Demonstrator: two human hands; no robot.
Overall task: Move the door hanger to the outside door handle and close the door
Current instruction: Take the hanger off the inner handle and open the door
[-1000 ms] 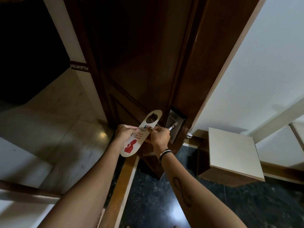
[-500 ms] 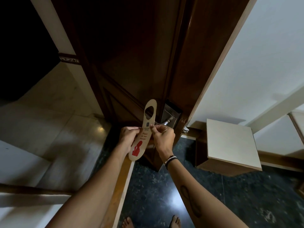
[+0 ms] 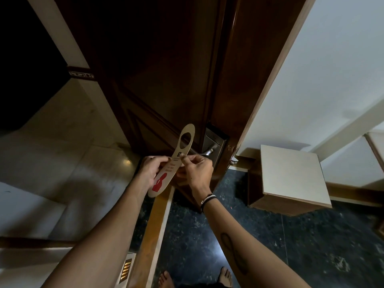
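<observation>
A long beige door hanger (image 3: pixel 166 179) with a round hole at its top and a red figure near its bottom stands almost upright in front of the dark wooden door (image 3: pixel 158 75). My left hand (image 3: pixel 150 170) holds its left edge. My right hand (image 3: pixel 196 170) pinches it just below the hole. The metal door handle (image 3: pixel 207 151) on its lock plate (image 3: pixel 214 142) sits just right of the hanger's hole, partly hidden behind my right hand. The hanger is not on the handle.
The door stands open, its edge (image 3: pixel 247 96) facing me. A wooden door frame (image 3: pixel 153 225) runs down between my arms. A low cabinet with a pale top (image 3: pixel 291 173) stands at the right by the white wall (image 3: pixel 332 59). My bare feet (image 3: pixel 166 279) rest on dark marble floor.
The hanger has turned from tilted right to nearly upright, its hole now left of the handle. Both hands stay on it, and the view has shifted down a little.
</observation>
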